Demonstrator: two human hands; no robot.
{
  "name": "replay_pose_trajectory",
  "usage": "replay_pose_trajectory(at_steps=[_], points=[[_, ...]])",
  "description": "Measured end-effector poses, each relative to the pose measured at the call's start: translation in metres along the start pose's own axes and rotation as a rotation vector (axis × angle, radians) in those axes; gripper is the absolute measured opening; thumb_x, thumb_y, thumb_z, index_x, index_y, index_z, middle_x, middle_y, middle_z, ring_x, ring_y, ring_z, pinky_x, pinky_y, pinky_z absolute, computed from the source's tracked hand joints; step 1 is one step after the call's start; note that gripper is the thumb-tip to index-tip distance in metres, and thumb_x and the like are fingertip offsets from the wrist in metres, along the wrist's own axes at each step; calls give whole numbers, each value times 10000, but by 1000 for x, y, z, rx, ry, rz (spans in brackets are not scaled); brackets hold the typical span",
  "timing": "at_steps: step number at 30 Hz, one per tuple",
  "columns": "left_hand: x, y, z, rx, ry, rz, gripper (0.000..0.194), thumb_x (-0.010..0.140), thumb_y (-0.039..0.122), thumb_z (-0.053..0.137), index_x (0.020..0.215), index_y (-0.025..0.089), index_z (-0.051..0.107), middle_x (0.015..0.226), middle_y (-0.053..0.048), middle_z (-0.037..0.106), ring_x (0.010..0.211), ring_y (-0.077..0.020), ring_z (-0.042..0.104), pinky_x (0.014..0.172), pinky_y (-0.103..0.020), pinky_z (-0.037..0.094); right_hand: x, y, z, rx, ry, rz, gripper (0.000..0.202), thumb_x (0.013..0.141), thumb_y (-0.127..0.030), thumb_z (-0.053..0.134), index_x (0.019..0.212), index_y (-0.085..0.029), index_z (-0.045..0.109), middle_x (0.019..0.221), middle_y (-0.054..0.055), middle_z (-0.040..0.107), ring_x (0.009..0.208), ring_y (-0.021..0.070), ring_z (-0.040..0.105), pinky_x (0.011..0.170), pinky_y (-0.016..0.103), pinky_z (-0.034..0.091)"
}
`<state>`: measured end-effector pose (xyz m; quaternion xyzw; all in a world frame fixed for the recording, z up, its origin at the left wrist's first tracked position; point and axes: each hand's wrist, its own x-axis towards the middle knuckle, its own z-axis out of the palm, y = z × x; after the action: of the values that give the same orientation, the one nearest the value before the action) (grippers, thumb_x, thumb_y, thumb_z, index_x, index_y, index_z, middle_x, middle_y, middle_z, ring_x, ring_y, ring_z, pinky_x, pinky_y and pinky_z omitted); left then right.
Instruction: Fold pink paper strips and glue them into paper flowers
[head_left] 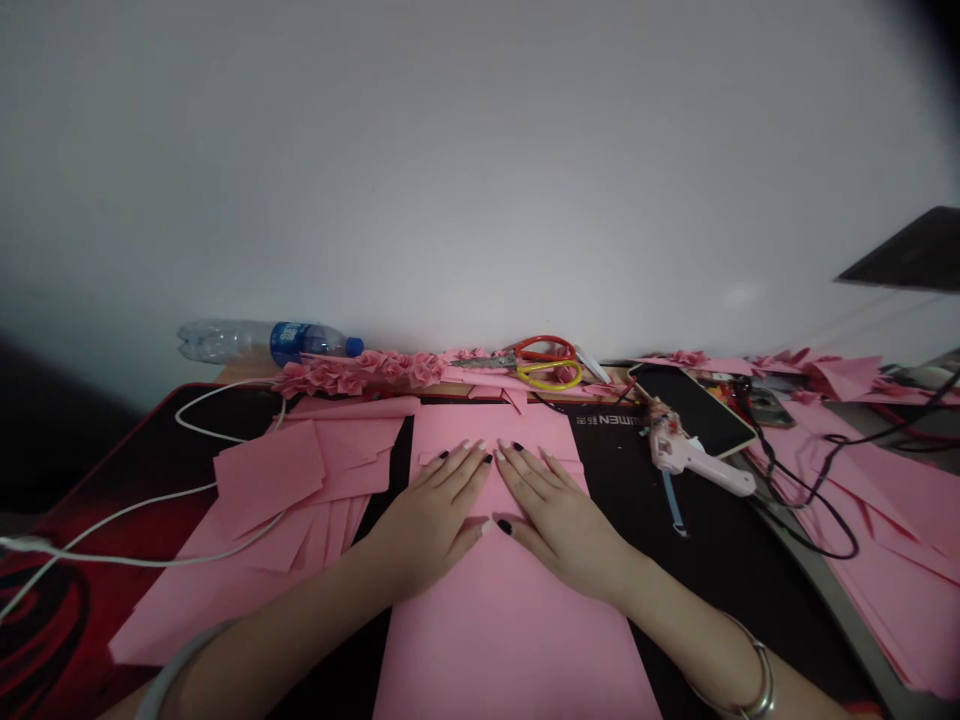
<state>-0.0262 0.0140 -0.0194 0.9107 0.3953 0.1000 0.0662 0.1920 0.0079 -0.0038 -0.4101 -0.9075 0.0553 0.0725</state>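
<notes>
A long sheet of pink paper (510,640) lies in front of me on the black mat, with a crease or layered edge near its far end. My left hand (431,520) rests flat on it, palm down, fingers stretched out and pointing away. Mirroring it, my right hand (566,525) is also pressed flat on the paper, fingers extended. Both thumbs and fingertips nearly meet at the sheet's middle. Neither hand holds anything. What lies under the palms is hidden.
Pink paper squares (274,475) and a white cable (142,562) are at left. Along the back lie a plastic bottle (247,342), paper roses (360,373) and scissors (547,362). To the right are a glue gun (697,460), a phone (694,405), black cables (844,545) and more pink sheets (885,560).
</notes>
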Motion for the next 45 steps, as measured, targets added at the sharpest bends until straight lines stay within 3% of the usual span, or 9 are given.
replay_pose_trajectory(at_steps=[9, 18, 25, 30, 35, 39, 41, 45], points=[[0, -7, 1, -34, 8, 40, 624, 973, 442, 358, 1495, 143, 193, 1564, -104, 201, 1437, -251, 182, 1141, -434, 244, -1, 3, 0, -6, -37, -4, 594, 979, -367, 365, 1496, -110, 223, 1557, 123, 194, 1434, 234, 188, 1163, 484, 215], [6, -10, -5, -66, -15, 45, 680, 937, 442, 431, 1494, 128, 196, 1568, -112, 180, 1438, -262, 174, 1145, -443, 229, -1, 4, 4, -38, 4, 0, 602, 971, -371, 372, 1486, -86, 245, 1544, 145, 234, 1429, 247, 208, 1159, 492, 225], [7, -10, -3, -77, 4, 39, 765, 893, 544, 472, 1504, 181, 188, 1573, -64, 188, 1442, -297, 134, 1141, -470, 229, 0, 2, 5, -41, 9, 7, 594, 969, -377, 377, 1466, -62, 295, 1523, 169, 285, 1421, 262, 228, 1157, 491, 230], [8, -11, -4, -60, -11, 21, 754, 883, 576, 467, 1494, 201, 232, 1569, -53, 206, 1436, -303, 160, 1134, -479, 246, -7, 3, 3, -33, 22, 92, 667, 952, -421, 406, 1478, -39, 254, 1532, 206, 226, 1421, 288, 213, 1134, 472, 292], [3, -13, -2, -45, -12, -30, 787, 876, 600, 457, 1489, 157, 239, 1562, -100, 215, 1434, -311, 169, 1136, -474, 251, -26, 9, -2, -120, 17, 203, 675, 950, -456, 389, 1444, -1, 323, 1498, 228, 298, 1392, 307, 289, 1108, 468, 342], [-7, -15, -5, -29, 8, -102, 766, 891, 548, 457, 1489, 130, 224, 1541, -153, 253, 1415, -302, 240, 1118, -453, 301, -33, 13, -5, -192, 57, 255, 624, 948, -400, 406, 1405, 24, 383, 1442, 253, 391, 1322, 329, 417, 1067, 500, 386], [-10, -17, -10, -2, -9, -137, 707, 907, 484, 454, 1468, 94, 272, 1517, -184, 294, 1385, -320, 310, 1085, -474, 346, -32, 18, -6, -199, 99, 252, 502, 952, -309, 399, 1350, -12, 476, 1381, 237, 487, 1256, 314, 503, 1044, 509, 402], [-9, -28, -29, 28, -24, -105, 397, 937, 230, 378, 1276, 115, 549, 1386, -163, 510, 1265, -306, 486, 1043, -483, 383, -24, 34, -11, -133, 197, 213, 316, 948, -177, 388, 1040, -161, 689, 1171, 133, 681, 1074, 242, 639, 983, 463, 450]])
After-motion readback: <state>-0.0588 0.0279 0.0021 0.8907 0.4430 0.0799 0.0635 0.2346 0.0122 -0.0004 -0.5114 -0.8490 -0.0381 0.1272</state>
